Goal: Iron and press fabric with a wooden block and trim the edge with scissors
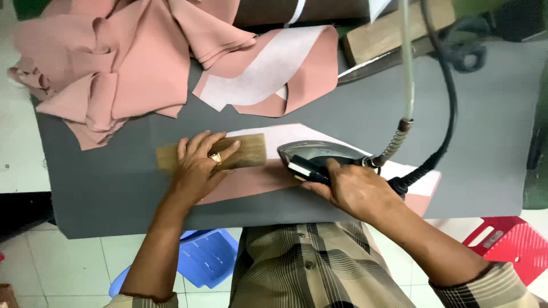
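Observation:
My left hand (200, 166), with a ring on one finger, presses flat on a wooden block (251, 153) that lies on a pink fabric piece (257, 181) with a white lining. My right hand (354, 188) grips the black handle of a steam iron (319, 153), whose metal body sits on the same fabric just right of the block. A hose and a black cord (448, 114) rise from the back of the iron.
The fabric lies on a grey padded table (114, 188). A pile of pink fabric pieces (114, 63) is at the back left, another lined piece (274, 74) behind. A second wooden block (388, 31) lies at the back. A blue stool (205, 256) and a red stool (508, 239) stand below.

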